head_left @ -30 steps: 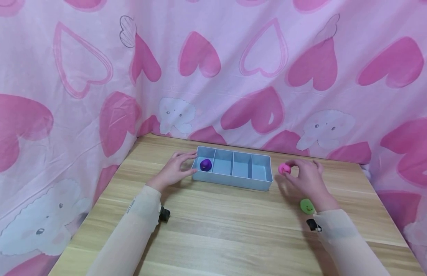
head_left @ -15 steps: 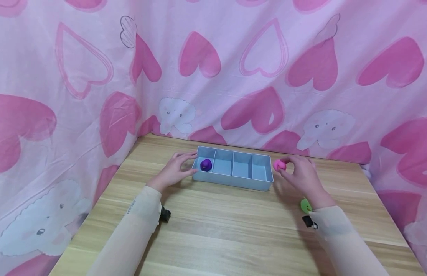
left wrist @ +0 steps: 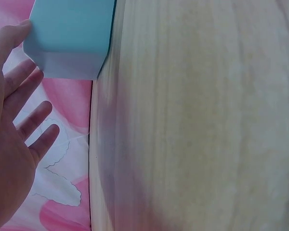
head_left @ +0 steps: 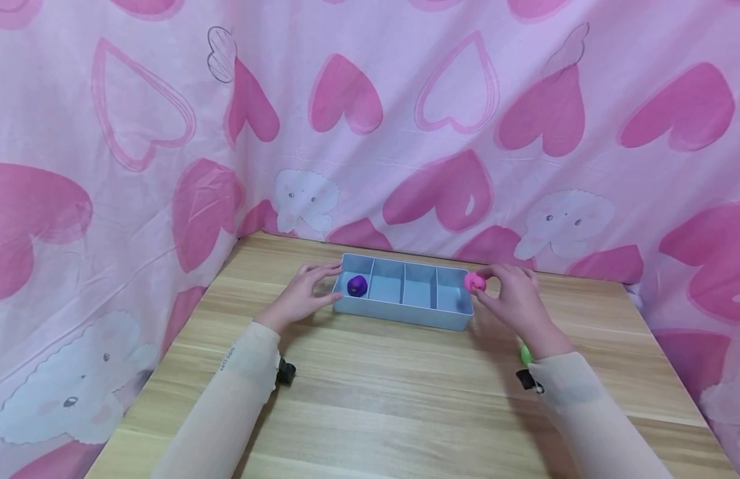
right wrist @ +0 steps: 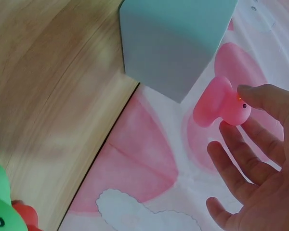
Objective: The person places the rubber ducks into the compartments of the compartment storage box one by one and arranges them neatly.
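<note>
pink duck (head_left: pixel 475 282) is what the right hand (head_left: pixel 516 299) pinches between thumb and finger. largest is the curtain (head_left: pixel 399 133) with hearts, hanging close behind the far edge of the wooden table (head_left: pixel 370 399). both forearms, in pale sleeves (head_left: pixel 214 399), reach forward over the wood, which spreads wide between them (here is the most room). near the far edge lies the grey-blue tray (head_left: pixel 399 313), divided in four. the left hand (head_left: pixel 304 293), fingers extended and apart, touches its left end. the duck is at its right rim, well apart from the left hand; the right wrist view shows a narrow gap. a purple toy (head_left: pixel 357 287) sits in the leftmost compartment; a green duck (head_left: pixel 526 354), partly hidden, is beside the right sleeve.
</note>
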### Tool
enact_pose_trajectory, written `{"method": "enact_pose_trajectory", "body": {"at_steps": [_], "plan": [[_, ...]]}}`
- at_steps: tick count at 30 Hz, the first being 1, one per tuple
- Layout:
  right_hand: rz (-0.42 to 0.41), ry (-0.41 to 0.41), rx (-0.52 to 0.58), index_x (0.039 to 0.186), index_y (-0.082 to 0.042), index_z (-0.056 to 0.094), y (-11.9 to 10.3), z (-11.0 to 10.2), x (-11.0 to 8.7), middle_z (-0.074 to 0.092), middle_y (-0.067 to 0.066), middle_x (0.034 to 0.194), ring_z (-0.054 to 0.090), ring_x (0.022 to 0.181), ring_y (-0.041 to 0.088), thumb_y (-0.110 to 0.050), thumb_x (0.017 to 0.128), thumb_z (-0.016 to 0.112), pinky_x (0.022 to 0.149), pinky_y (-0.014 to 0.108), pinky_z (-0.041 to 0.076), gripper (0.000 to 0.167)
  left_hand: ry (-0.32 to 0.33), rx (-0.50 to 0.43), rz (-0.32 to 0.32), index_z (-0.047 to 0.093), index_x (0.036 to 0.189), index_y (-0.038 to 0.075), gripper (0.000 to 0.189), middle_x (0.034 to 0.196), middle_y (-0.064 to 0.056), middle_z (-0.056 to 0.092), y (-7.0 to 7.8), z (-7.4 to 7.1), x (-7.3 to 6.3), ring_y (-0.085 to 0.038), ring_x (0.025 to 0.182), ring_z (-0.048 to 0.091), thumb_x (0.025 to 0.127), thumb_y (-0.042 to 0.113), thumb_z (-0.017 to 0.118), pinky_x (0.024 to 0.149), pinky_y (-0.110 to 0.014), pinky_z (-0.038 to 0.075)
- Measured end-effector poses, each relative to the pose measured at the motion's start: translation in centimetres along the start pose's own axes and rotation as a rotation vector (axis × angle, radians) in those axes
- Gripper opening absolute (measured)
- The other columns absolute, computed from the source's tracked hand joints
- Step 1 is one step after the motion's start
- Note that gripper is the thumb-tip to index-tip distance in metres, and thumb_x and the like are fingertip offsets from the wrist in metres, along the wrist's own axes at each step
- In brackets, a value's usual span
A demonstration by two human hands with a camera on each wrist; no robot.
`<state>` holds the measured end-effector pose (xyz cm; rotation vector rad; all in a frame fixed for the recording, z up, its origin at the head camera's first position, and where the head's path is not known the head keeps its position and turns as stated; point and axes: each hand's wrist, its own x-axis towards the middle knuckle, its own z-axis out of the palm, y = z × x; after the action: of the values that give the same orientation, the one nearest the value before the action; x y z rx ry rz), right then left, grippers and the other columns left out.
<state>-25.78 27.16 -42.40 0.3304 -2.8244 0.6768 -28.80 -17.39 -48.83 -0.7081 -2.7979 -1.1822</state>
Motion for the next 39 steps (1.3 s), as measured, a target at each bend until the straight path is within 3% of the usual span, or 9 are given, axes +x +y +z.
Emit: {"method": "enact_pose_trajectory", "body": {"at_steps": [8,39], "plan": [[-0.039,0.026,0.01,0.118,-0.009,0.07,-1.2,0.5,0.3,0.072,0.015,0.118,0.055,0.124,0.04,-0.018,0.086,0.084,0.118,0.07,0.017,0.036,-0.005,0.014,-0.017,0.056,0.149,0.013,0.063,0.162,0.003,0.046,0.4,-0.2,-0.1,-0.03,0.144,0.036,0.094,0.036,0.077,0.116,-0.06,0.039],[-0.107,0.01,0.038,0.119,-0.011,0.07,-4.5,2.0,1.5,0.072,0.011,0.117,0.059,0.119,0.034,-0.02,0.083,0.087,0.118,0.067,0.017,0.041,-0.005,0.015,-0.013,0.056,0.149,0.013,0.064,0.162,-0.002,0.046,0.6,-0.2,-0.1,-0.03,0.142,0.037,0.094,0.038,0.076,0.116,-0.06,0.039]]}}
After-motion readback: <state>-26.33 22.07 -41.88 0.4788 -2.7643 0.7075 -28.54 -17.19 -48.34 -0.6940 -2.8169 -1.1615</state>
